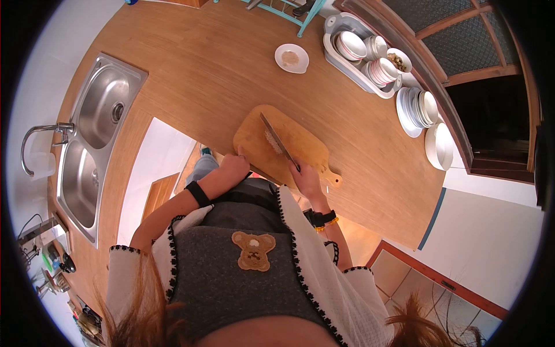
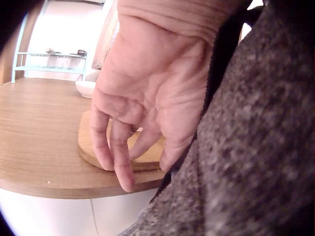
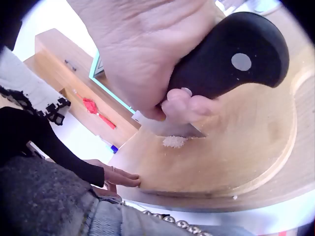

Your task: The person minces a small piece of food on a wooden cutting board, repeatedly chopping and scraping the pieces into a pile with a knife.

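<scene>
My right hand (image 1: 308, 180) grips the black handle (image 3: 226, 56) of a kitchen knife (image 1: 274, 135), whose blade lies across the wooden cutting board (image 1: 309, 148). Beside the blade, on the board, is a small heap of finely chopped pale food (image 3: 174, 142). At the near left edge of the board is my left hand (image 1: 233, 169), holding nothing. Its fingers hang loosely bent in the left wrist view, with fingertips (image 3: 132, 182) right at the board's edge in the right wrist view. The knife's tip points away from me.
A white dish (image 1: 298, 68) with pale crumbs stands beyond the board. Back right are a basin (image 1: 334, 58) of bowls, stacked plates (image 1: 406, 118) and a round white bowl (image 1: 439, 147). A double sink (image 1: 101, 168) with a tap (image 1: 43, 128) is at the left.
</scene>
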The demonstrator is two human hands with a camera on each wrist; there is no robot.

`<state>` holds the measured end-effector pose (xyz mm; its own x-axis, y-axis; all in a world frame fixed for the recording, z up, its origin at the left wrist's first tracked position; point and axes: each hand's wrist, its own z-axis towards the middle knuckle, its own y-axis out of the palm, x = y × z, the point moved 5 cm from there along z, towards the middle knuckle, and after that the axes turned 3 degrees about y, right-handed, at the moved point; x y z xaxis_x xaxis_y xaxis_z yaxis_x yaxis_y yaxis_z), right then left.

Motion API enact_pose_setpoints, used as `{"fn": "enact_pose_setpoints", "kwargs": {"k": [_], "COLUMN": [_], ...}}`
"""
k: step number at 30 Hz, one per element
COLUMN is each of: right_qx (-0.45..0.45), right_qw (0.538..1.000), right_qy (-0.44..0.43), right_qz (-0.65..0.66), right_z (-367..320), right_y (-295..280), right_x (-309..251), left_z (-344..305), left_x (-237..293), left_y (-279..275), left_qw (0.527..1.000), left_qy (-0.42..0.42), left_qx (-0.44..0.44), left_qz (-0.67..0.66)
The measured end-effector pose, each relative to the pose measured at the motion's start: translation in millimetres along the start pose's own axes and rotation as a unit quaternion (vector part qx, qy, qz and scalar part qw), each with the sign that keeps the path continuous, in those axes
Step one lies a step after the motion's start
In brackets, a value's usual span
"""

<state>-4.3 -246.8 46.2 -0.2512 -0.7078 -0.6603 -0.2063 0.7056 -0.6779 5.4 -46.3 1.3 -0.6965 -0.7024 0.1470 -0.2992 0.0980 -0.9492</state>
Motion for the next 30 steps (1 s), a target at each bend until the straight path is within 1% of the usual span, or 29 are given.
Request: {"fn": "enact_pose_setpoints", "kwargs": {"k": [2, 6, 9, 11, 12, 14, 15, 17, 18, 20, 21, 23, 26, 30], "right_qx": [0.013, 0.006, 0.002, 0.017, 0.018, 0.012, 0.011, 0.012, 0.013, 0.001, 0.002, 0.015, 0.018, 0.016], "right_qw": [0.999, 0.999, 0.998, 0.998, 0.998, 0.995, 0.995, 0.998, 0.998, 0.995, 0.995, 0.998, 0.997, 0.998], "right_qy": [-0.042, -0.042, -0.052, -0.054, -0.052, -0.057, -0.058, -0.031, -0.029, -0.036, -0.038, -0.039, -0.046, -0.039], "right_qz": [-0.008, -0.016, -0.035, -0.025, -0.026, -0.078, -0.078, -0.059, -0.059, -0.095, -0.095, -0.054, -0.063, -0.05], "right_z": [0.9, -1.9, -0.8, -3.5, -4.9, -3.2, -3.2, -7.5, -8.5, -7.7, -7.6, -11.7, -13.0, -14.1], "right_y": [0.3, -0.3, 2.5, 3.1, 3.7, 8.0, 8.1, 7.9, 9.8, 14.7, 13.6, 11.8, 15.0, 14.9], "right_x": [-2.1, -5.3, -7.2, -8.0, -6.8, -5.9, -9.2, -12.7, -10.8, -6.2, -8.7, -15.0, -10.9, -14.7], "left_z": [1.1, -1.0, -0.5, -2.0, -1.5, 0.9, 1.4, -0.3, -1.1, -0.4, 0.9, -0.7, -1.2, -1.4], "left_x": [-1.6, 0.7, -2.1, -0.3, 1.6, -0.5, -2.5, -2.4, -0.9, -1.0, -2.3, -1.9, -0.7, -3.6], "left_y": [0.6, 1.8, 0.2, 3.0, -0.4, -3.5, 2.2, 10.2, 5.7, -0.3, 0.5, 4.5, 0.8, 4.5], "left_qw": [1.0, 1.0, 0.999, 0.999, 0.999, 0.999, 0.999, 0.999, 0.999, 0.999, 0.999, 1.0, 0.999, 1.0], "left_qy": [-0.012, -0.014, -0.037, -0.014, -0.011, -0.034, -0.035, -0.016, -0.014, -0.026, -0.027, -0.011, -0.021, -0.022], "left_qx": [-0.007, -0.001, 0.005, 0.034, 0.034, -0.004, -0.004, 0.042, 0.041, 0.004, 0.005, -0.005, -0.014, -0.01], "left_qz": [-0.007, -0.009, -0.018, 0.014, 0.013, -0.034, -0.034, -0.005, -0.005, -0.027, -0.026, -0.002, -0.023, -0.002]}}
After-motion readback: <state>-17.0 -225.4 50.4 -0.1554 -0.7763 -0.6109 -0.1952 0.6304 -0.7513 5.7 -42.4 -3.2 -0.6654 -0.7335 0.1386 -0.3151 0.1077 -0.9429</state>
